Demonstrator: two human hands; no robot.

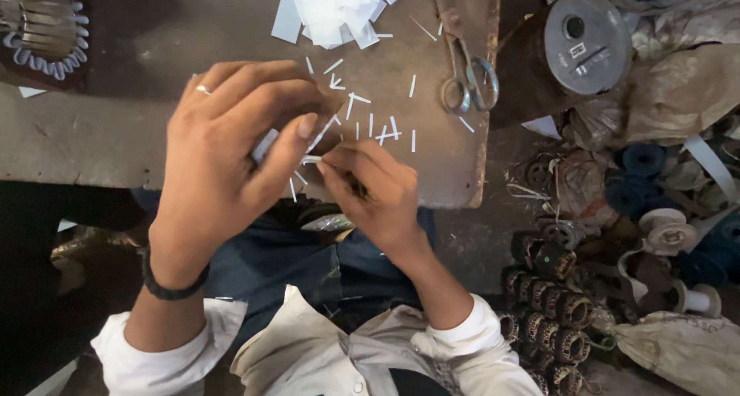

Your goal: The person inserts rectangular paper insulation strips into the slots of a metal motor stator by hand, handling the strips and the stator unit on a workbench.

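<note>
Worn grey board (116, 134) serves as the work surface, scattered with thin white strips (378, 126); over its near edge the left hand (231, 165) curls round a small dark piece that is mostly hidden, thumb and fingers clenched, a pale slip (264, 144) showing in the grasp; the right hand (378, 192) pinches a thin white sliver (311, 159) whose tip touches the left thumb; cut white sheets (335, 6) lie piled at the far edge; scissors (466, 80) rest beside them; dark wound coils (551, 319) heap on the floor.
</note>
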